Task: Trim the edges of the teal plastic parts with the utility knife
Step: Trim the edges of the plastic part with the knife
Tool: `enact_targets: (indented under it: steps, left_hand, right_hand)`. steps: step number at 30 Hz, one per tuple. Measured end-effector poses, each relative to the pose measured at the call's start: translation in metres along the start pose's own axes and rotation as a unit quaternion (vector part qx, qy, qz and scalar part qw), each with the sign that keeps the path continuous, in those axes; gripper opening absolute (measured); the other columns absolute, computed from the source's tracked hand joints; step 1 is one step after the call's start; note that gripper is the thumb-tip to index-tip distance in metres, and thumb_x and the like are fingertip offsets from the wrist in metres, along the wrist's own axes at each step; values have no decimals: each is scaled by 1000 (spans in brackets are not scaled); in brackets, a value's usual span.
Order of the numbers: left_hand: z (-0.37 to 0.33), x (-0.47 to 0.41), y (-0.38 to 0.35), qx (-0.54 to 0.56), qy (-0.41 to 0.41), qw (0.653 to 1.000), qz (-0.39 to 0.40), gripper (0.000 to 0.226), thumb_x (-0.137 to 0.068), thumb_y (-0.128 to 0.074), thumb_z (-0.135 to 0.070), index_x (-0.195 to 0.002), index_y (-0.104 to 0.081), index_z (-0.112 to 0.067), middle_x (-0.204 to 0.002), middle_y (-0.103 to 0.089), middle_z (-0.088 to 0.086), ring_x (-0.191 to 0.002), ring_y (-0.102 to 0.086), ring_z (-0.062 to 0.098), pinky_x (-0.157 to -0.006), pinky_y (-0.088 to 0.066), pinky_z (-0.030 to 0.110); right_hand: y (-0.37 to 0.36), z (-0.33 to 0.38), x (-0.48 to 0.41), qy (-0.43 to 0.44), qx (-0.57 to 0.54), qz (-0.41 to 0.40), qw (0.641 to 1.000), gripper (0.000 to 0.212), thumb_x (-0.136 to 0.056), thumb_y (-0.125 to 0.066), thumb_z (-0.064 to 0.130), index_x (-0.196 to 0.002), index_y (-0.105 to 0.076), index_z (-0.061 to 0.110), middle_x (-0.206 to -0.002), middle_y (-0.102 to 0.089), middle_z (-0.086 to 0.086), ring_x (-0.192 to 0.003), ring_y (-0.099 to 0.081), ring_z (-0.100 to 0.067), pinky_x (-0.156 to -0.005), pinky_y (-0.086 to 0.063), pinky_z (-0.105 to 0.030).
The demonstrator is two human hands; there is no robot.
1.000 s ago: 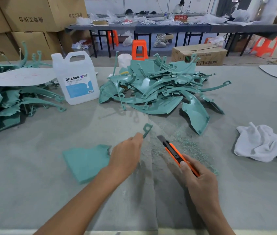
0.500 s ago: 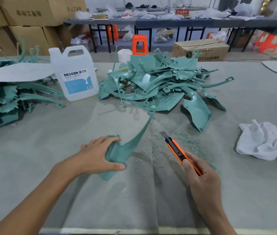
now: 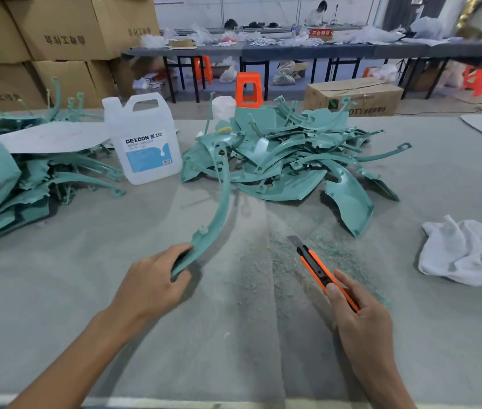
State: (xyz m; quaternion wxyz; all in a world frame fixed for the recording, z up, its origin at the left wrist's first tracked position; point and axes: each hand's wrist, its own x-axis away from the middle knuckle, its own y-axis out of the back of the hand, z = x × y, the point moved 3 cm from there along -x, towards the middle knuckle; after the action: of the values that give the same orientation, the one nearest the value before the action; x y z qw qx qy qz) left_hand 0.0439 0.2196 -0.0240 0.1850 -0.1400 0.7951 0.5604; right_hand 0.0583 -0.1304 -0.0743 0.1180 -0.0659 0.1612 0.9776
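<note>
Utility knife (image 3: 316, 268), pinched in right hand (image 3: 362, 326) at 3 o'clock, could slip into left hand (image 3: 151, 280) curled round teal part (image 3: 219, 206)

Grey table (image 3: 56, 290), teal parts (image 3: 287, 160), jug (image 3: 142, 143), cloth (image 3: 464, 252)

Curved teal part (image 3: 219, 208): long thin arc, small tabs along edge; wide near end gripped in your left hand (image 3: 151, 284); rest sweeps up and away, tip in front of centre heap; utility knife (image 3: 318, 265): orange body, black slider, short blade out, pointing away and slightly left; held in your right hand (image 3: 361, 317), apart from arc; heap of teal parts (image 3: 287, 160) at centre back, tangled arcs and panels; second heap (image 3: 12, 184) at far left, ragged edges.
</note>
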Motion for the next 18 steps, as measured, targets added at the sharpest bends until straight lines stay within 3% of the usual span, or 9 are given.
enact_targets:
  steps: [2,4,7,10,14,18]
  left_hand:
    - [8,4,0,64,32,997,-38,30,-87,-73,-26,-116,-69,-27,-100,-74,-15,-85,-70,10,-75,-51,20]
    - [12,5,-2,171,88,980,-44,29,-83,-80,-24,-112,-73,-25,-101,-73,-23,-91,-69,-3,-81,-51,13]
    - [-4,5,-2,237,116,963,-55,17,-87,-74,-33,-104,-77,-32,-98,-74,-24,-92,-67,-7,-81,-53,21]
    - [-34,5,-5,260,122,957,-30,19,-87,-64,-57,-104,-69,-49,-89,-72,-31,-83,-65,-14,-72,-51,17]
    - [-67,15,-24,335,134,933,-20,30,-84,-70,-58,-99,-78,-33,-90,-75,-22,-83,-70,-1,-73,-54,23]
    - [-60,25,-39,307,152,939,-38,26,-86,-71,-52,-100,-76,-31,-85,-74,-20,-78,-70,4,-70,-54,27]
  right_hand:
    - [0,1,-1,-2,2,1,1000,25,-93,-68,30,-113,-70,45,-68,-67,22,-53,-55,0,-50,-38,-9]
    - [1,0,-2,-9,8,-1,1000,25,-92,-68,35,-115,-70,45,-64,-64,24,-53,-54,1,-51,-38,-9]
    - [1,2,-2,-14,8,4,1000,31,-87,-72,45,-118,-69,46,-72,-68,26,-58,-58,0,-54,-43,-11]
    - [1,7,0,-9,4,10,1000,28,-83,-72,49,-110,-67,54,-83,-71,25,-64,-61,1,-59,-45,-11]
    - [5,14,1,-12,-18,2,1000,24,-87,-74,35,-101,-69,54,-84,-72,20,-69,-61,3,-62,-45,-8]
    - [8,32,10,-24,-84,40,995,26,-90,-73,20,-104,-70,42,-79,-72,1,-53,-55,-8,-47,-46,-21]
